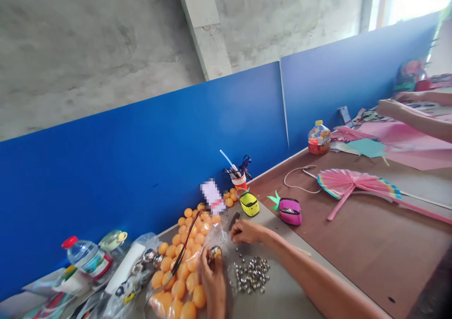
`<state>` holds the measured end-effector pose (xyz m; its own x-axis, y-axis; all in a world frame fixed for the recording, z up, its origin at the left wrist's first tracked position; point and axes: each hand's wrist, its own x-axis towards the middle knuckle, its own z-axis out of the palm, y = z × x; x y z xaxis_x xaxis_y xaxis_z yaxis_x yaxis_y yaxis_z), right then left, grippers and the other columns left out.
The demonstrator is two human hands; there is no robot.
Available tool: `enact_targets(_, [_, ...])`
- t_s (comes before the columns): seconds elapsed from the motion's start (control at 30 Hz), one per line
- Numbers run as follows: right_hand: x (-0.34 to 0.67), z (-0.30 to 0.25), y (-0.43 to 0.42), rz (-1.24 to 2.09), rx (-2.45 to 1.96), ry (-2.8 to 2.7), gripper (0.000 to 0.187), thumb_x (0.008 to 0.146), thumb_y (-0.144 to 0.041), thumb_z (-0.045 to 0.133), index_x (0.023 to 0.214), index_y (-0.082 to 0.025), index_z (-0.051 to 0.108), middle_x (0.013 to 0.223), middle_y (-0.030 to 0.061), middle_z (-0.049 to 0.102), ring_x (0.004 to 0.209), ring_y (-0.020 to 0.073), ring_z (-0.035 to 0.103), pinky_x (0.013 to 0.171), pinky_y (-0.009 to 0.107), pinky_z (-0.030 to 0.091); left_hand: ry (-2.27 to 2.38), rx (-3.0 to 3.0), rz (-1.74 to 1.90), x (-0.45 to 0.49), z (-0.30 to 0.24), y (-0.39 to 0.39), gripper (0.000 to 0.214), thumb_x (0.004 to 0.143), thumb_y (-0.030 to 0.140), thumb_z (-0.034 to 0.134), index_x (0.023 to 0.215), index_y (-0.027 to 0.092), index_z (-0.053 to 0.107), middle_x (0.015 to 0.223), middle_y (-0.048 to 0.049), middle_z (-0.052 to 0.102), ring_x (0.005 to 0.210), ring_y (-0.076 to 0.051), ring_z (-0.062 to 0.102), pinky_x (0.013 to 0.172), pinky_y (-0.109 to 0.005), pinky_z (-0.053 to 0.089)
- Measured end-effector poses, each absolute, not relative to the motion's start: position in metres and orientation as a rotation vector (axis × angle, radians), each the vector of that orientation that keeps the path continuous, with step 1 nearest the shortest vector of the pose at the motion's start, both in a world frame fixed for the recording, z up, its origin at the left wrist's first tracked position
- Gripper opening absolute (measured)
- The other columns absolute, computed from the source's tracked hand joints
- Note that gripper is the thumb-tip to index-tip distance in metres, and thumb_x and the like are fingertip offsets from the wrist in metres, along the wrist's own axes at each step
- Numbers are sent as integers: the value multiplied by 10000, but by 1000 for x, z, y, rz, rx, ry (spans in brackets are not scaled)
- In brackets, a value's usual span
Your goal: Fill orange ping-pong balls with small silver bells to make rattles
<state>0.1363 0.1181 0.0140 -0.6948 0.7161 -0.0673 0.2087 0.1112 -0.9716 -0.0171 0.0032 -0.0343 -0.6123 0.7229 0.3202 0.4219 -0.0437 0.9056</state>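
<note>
My left hand (213,281) is closed around a shiny silver ball (214,252), beside the orange plastic balls (179,288). My right hand (247,232) has its fingers curled down in a pinch; whatever may be between the fingertips is hidden. Just behind those fingers is a short dark object (234,220), and I cannot tell whether they touch it. Small silver metal beads (252,274) lie in a loose heap on the table below my right hand. Clear plastic wrap (218,234) covers part of the orange balls.
A yellow pouch (249,204) and a purple pouch (290,211) stand beyond my right hand. Bottles (90,258) and plastic bags crowd the left. A pink folding fan (356,183) lies at right, near a co-worker's hands (391,107). A blue partition (141,168) runs behind.
</note>
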Motion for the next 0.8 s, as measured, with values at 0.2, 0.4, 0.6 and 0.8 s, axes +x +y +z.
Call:
enact_targets(0.2, [138,-1,120,1257,-988,-2410,183,561,-51,654,689,-174,697,647,-7,626,589,125,507,574,226,373,1984,1304,1668,-18,-33,1,550,748,600,538,1056,151,621,1183,-179,630,1170,-305,539,1016,-444,399])
enact_targets(0.4, [129,-19,114,937,-989,-2462,212,598,-43,618,696,-205,715,611,3,636,563,134,502,539,219,340,1978,1320,1674,-17,-31,1,498,762,558,546,1054,163,630,1154,-168,647,1123,-306,568,985,-462,430])
enact_targets(0.6, [128,-15,117,1136,-949,-2279,178,569,-7,559,579,-171,627,566,-11,610,560,120,524,534,205,353,1988,1318,1666,-16,-30,1,502,763,552,541,1059,154,620,1164,-177,637,1130,-316,559,986,-477,423])
enact_targets(0.8, [120,-1,111,1630,-768,-1613,60,647,-136,544,685,-173,517,572,-46,586,425,78,486,448,198,338,1998,1299,1638,-15,-28,0,528,763,568,524,1077,151,607,1187,-181,615,1170,-316,526,1011,-463,394])
